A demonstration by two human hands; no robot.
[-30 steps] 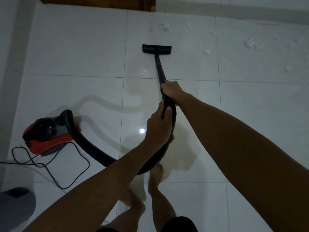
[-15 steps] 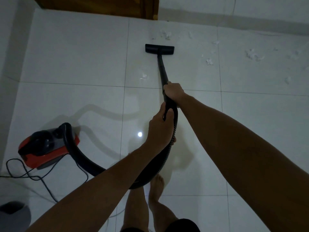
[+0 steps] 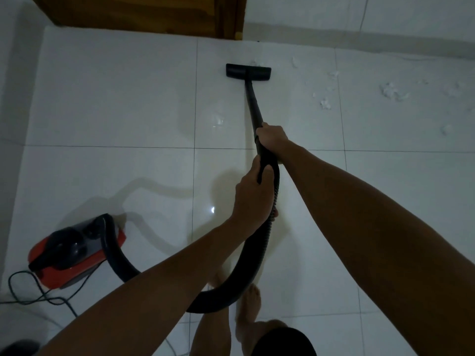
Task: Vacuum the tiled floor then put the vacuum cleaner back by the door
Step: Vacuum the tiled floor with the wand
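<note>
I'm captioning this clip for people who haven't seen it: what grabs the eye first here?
Two bare arms reach to the middle, where the right hand and, behind it, the left hand grip a black vacuum wand whose floor head sits on the white tiles near the wooden door. The red and black vacuum cleaner sits at lower left, and white fluff lies scattered at upper right.

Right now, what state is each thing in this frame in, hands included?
Floor nozzle: flat on the tile, a scrap at its far edge.
Wand: slanted, gripped by the right hand.
Hose: looped, held by the left hand.
Red canister vacuum: standing on the floor at left, hose attached.
Power cord: loose on the floor.
White scraps: scattered, not yet picked up.
Wooden door: only its bottom shows.
</note>
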